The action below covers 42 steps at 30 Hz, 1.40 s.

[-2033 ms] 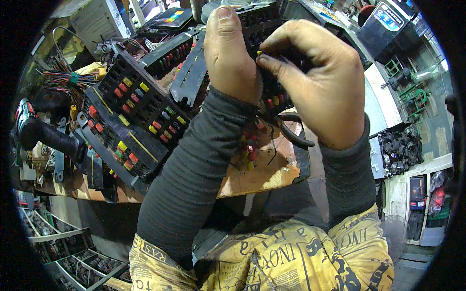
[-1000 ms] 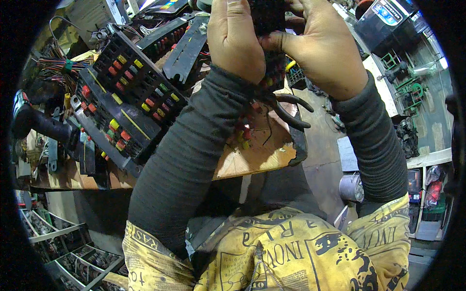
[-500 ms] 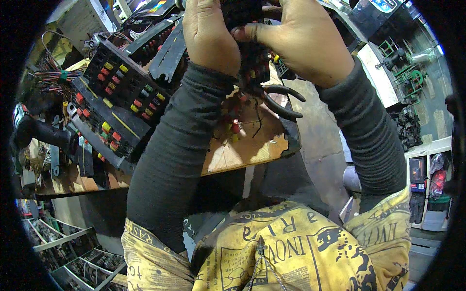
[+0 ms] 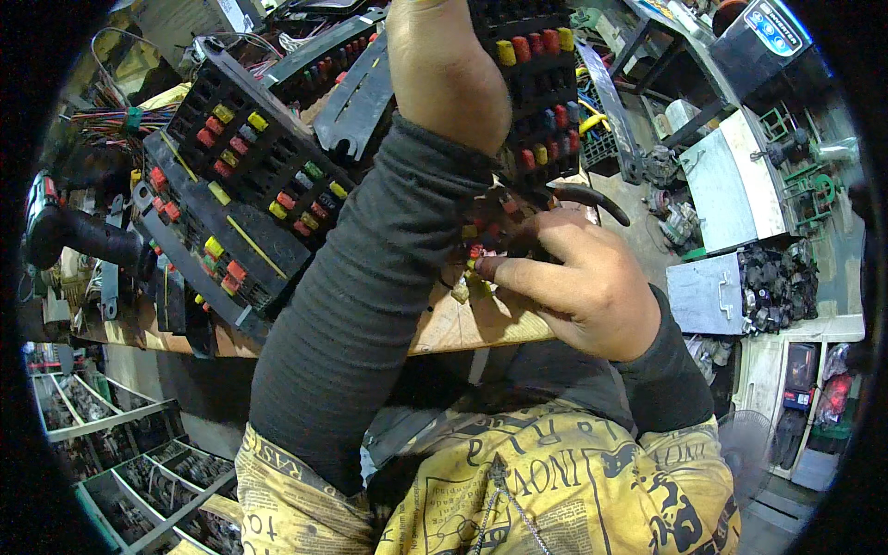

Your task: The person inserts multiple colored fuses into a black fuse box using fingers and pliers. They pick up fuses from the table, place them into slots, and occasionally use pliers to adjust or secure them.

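Observation:
My left hand point(image 4: 450, 79) is at the top edge, beside a black fuse box point(image 4: 541, 97) with rows of red, yellow and blue fuses. Its fingers are cut off or hidden, so its grip on the box cannot be made out. Lower down, my right hand point(image 4: 592, 282) reaches into a small pile of loose fuses point(image 4: 476, 231) on the wooden tabletop point(image 4: 481, 328). Its thumb and fingers are curled together there; anything between them is too small to name. A black curved tool handle point(image 4: 597, 199) sticks out just above the right hand.
Left on the table lies a second fuse box point(image 4: 250, 176), with a black-handled power tool point(image 4: 79, 245) and a wire bundle point(image 4: 120, 120) beyond. Slatted metal racks of parts point(image 4: 157, 472) stand below left. At right are a pale cabinet point(image 4: 731, 176) and a heap of black parts point(image 4: 777, 287).
My right hand has left the fuse box and come down to the loose fuses. My left hand has shifted to the right in view. More of the fuse box now shows.

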### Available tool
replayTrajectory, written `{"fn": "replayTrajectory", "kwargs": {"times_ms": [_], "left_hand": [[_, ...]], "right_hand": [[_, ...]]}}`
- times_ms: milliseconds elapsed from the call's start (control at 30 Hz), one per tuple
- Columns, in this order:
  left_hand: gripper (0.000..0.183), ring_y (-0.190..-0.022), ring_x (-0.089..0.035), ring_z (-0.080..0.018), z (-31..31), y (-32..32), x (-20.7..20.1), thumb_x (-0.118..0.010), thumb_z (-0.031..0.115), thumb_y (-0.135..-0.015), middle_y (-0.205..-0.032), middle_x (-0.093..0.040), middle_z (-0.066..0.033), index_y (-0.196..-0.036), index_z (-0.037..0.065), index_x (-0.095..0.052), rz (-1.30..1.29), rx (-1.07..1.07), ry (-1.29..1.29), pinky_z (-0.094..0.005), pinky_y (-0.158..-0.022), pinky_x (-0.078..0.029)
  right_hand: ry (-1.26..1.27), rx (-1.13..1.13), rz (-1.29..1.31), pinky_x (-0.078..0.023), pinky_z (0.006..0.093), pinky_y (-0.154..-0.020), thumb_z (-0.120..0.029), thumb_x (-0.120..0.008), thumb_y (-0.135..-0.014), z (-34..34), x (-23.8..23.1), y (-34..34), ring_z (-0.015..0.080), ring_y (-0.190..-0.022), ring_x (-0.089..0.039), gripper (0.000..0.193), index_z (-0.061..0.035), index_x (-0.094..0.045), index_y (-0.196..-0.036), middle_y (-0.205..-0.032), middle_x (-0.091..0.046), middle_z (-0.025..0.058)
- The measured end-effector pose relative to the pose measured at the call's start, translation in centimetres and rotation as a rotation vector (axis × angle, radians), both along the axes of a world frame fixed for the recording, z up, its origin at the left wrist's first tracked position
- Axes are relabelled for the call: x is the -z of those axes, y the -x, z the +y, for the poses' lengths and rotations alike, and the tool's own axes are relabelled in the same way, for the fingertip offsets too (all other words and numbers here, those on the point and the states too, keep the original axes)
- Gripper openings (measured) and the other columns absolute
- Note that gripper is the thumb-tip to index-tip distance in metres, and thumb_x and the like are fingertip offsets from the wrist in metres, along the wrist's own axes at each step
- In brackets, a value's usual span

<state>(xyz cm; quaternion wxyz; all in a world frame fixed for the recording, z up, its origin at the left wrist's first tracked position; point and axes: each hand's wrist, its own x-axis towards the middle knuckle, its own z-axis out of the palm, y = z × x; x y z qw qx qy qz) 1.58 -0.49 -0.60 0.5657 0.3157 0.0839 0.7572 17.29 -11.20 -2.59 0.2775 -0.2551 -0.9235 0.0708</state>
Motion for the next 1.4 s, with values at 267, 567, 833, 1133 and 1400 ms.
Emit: {"fn": "replayTrajectory", "kwargs": {"times_ms": [267,567,833,1133,1400], "left_hand": [[0.064,-0.060,-0.061,-0.0157,-0.2,0.4,0.2,-0.040,0.064,-0.101,-0.082,-0.066,-0.0083,-0.112,0.004,-0.060,0.158,-0.002,0.002,-0.0247,-0.053,-0.050],[0.058,-0.065,-0.063,-0.0184,-1.0,-0.1,-0.2,-0.042,0.060,-0.101,-0.089,-0.065,-0.0105,-0.119,0.006,-0.053,0.097,-0.022,0.081,-0.0268,-0.057,-0.054],[0.077,-0.081,-0.071,-0.0278,-0.1,1.3,0.3,-0.028,0.067,-0.101,-0.091,-0.071,-0.0173,-0.115,0.000,-0.061,0.356,-0.135,0.002,-0.0405,-0.075,-0.059],[0.077,-0.077,-0.070,-0.0258,-0.7,-0.2,-0.6,-0.024,0.067,-0.101,-0.088,-0.071,-0.0160,-0.107,0.001,-0.063,0.316,-0.277,0.026,-0.0377,-0.073,-0.058],[0.059,-0.084,-0.068,-0.0223,-1.0,0.7,-0.3,-0.035,0.058,-0.103,-0.096,-0.069,-0.0122,-0.113,0.005,-0.059,0.217,-0.091,-0.055,-0.0364,-0.075,-0.057]], "right_hand": [[-0.039,-0.028,0.034,-0.053,0.0383,-0.061,-0.013,-0.071,-0.071,0.8,0.6,0.5,0.0296,-0.080,-0.065,0.021,-0.0120,-0.068,-0.092,-0.091,-0.061,0.0109],[0.051,-0.018,0.113,-0.054,0.0397,-0.069,-0.007,-0.073,-0.068,0.7,0.9,-0.1,0.0311,-0.084,-0.065,0.023,-0.0091,-0.067,-0.091,-0.093,-0.063,0.0110],[0.293,-0.069,0.222,-0.053,0.0393,-0.078,0.000,-0.076,-0.069,1.2,0.8,-0.7,0.0328,-0.092,-0.066,0.030,-0.0076,-0.069,-0.097,-0.097,-0.065,0.0127],[0.390,-0.043,0.452,-0.053,0.0328,-0.074,0.007,-0.072,-0.077,1.2,-1.2,-1.2,0.0250,-0.086,-0.068,0.031,-0.0038,-0.073,-0.106,-0.091,-0.067,0.0130],[0.134,0.052,0.966,-0.053,0.0250,-0.077,0.010,-0.071,-0.085,3.9,-4.3,0.4,0.0128,-0.085,-0.067,0.015,0.0012,-0.066,-0.096,-0.095,-0.069,0.0096]]}}
